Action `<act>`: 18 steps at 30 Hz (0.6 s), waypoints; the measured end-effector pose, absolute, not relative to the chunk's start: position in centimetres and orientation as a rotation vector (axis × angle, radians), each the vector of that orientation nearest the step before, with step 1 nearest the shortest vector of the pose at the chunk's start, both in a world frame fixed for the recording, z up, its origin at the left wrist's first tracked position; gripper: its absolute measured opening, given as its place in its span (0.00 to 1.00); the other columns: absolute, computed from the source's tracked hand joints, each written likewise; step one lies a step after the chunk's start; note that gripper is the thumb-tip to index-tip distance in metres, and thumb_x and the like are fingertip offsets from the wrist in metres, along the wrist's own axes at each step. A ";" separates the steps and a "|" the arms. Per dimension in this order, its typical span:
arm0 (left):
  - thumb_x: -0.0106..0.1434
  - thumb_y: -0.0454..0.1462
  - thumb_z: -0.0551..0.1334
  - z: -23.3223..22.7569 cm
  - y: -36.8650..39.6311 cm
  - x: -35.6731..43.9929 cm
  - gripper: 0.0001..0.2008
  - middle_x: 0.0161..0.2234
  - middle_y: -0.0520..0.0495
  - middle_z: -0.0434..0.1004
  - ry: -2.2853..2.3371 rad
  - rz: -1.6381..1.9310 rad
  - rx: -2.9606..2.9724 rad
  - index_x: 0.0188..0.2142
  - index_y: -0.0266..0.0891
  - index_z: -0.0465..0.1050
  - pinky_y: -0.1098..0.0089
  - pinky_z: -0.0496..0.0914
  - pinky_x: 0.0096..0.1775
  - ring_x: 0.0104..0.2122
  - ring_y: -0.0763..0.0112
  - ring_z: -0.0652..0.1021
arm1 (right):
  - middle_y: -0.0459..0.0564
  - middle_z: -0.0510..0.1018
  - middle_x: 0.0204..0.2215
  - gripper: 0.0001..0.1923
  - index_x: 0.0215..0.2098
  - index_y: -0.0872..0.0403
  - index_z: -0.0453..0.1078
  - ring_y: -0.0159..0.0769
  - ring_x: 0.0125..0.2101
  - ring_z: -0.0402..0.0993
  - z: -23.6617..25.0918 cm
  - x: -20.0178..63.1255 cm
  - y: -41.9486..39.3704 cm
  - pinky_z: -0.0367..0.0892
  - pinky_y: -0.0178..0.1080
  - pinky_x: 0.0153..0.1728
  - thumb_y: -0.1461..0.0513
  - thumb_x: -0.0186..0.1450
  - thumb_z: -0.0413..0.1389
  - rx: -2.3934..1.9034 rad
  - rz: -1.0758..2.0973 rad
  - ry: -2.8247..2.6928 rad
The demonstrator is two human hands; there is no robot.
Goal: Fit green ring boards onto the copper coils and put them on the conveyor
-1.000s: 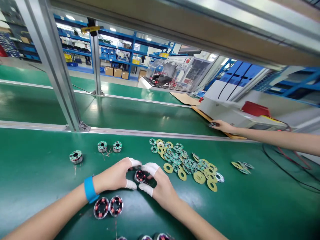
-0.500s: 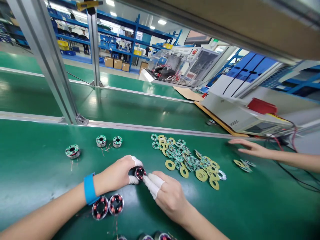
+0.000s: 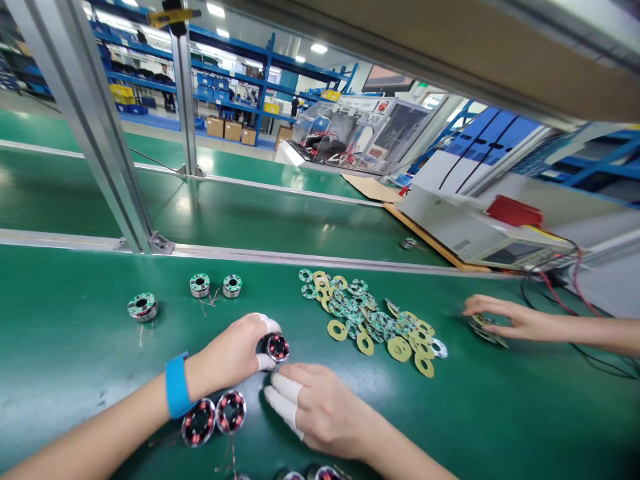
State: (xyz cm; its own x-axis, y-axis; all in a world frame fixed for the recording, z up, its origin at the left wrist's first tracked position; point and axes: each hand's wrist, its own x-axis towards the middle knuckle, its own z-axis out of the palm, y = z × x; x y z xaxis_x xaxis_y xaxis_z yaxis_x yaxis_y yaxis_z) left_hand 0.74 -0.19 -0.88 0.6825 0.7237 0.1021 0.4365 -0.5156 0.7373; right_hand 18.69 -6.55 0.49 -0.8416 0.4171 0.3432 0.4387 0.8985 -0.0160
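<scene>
Stator [image 3: 283, 349] — round, dark, red-coiled

The worktop [image 3: 480, 413] looks glossy, the coil ring [image 3: 279, 349] metallic at its rim, the finger covers [image 3: 288, 387] matt and cloth-like.

The left grip [image 3: 235, 350] wears a white cover [image 3: 266, 362] over the end of the thumb and another [image 3: 270, 324] over a forefinger tip, both close-fitting and plain. Round the wrist sits a bright blue band [image 3: 178, 388], wide, flat and smooth, with a small raised tab at its upper edge. The left forearm [image 3: 113, 415] is bare from the band to the edge of the view. On the right grip [image 3: 323, 408], two neighbouring fingers carry white covers [image 3: 283, 408], lightly creased, reaching well down from the tips. The right wrist and forearm [image 3: 397, 445] are bare, slim and tapering.
</scene>
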 end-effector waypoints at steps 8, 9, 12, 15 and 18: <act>0.53 0.30 0.64 -1.4 -0.2 0.9 0.12 0.36 0.50 0.72 0.868 0.557 2.111 0.39 0.39 0.71 0.70 0.65 0.38 0.34 0.68 0.71 | 0.52 0.78 0.36 0.14 0.40 0.51 0.73 0.40 0.34 0.75 1.8 25.8 -4.1 0.66 0.34 0.23 0.69 0.56 0.55 -1.900 -0.327 -2.362; 0.53 0.30 0.64 -1.5 -0.3 0.9 0.13 0.36 0.50 0.72 0.867 0.560 2.099 0.39 0.39 0.71 0.70 0.65 0.37 0.34 0.68 0.71 | 0.52 0.78 0.37 0.17 0.41 0.51 0.73 0.41 0.36 0.75 1.7 26.4 -3.9 0.67 0.34 0.24 0.71 0.55 0.55 -1.976 -0.286 -2.419; 0.52 0.29 0.63 -1.4 -0.3 0.9 0.15 0.36 0.49 0.71 0.858 0.569 2.075 0.41 0.39 0.70 0.70 0.66 0.38 0.34 0.68 0.71 | 0.54 0.78 0.37 0.16 0.39 0.52 0.75 0.43 0.38 0.74 1.5 27.1 -3.3 0.69 0.39 0.31 0.71 0.57 0.51 -2.025 -0.096 -2.447; 0.50 0.24 0.59 -1.1 -0.1 0.5 0.21 0.39 0.49 0.71 0.851 0.555 2.047 0.44 0.39 0.69 0.71 0.67 0.39 0.35 0.69 0.71 | 0.53 0.79 0.38 0.14 0.38 0.51 0.76 0.42 0.39 0.74 2.0 26.5 -3.0 0.70 0.43 0.39 0.68 0.62 0.49 -1.835 0.193 -2.310; 0.48 0.20 0.53 -0.6 0.3 0.0 0.27 0.40 0.47 0.71 0.901 0.532 2.015 0.47 0.38 0.67 0.71 0.68 0.40 0.36 0.70 0.72 | 0.52 0.80 0.37 0.13 0.40 0.51 0.75 0.40 0.37 0.75 2.7 25.4 -3.1 0.70 0.41 0.39 0.63 0.62 0.50 -1.627 0.516 -2.121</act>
